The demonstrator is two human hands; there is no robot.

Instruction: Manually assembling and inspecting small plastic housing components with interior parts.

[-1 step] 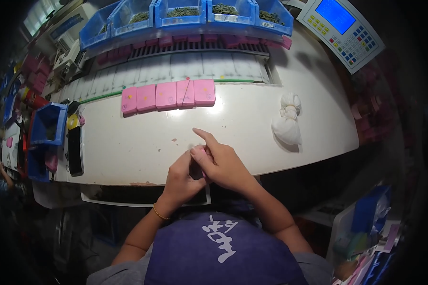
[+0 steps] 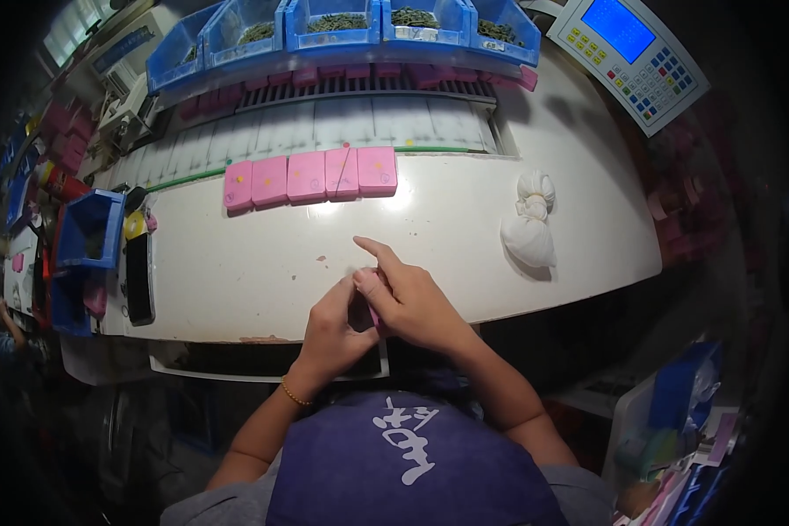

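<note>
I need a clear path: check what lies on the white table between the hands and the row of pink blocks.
Nothing visible stands between them. Both hands, left hand and right hand, pinch a small pink piece at the table's near edge; bare white table reaches the row of pink rectangular blocks.

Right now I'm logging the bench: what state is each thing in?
left hand: cupped against the right
right hand: pinching a small pink piece, forefinger out
pink cases: five, shut, in a row
white cloth bundle: tied
blue bins: open, filled
</note>
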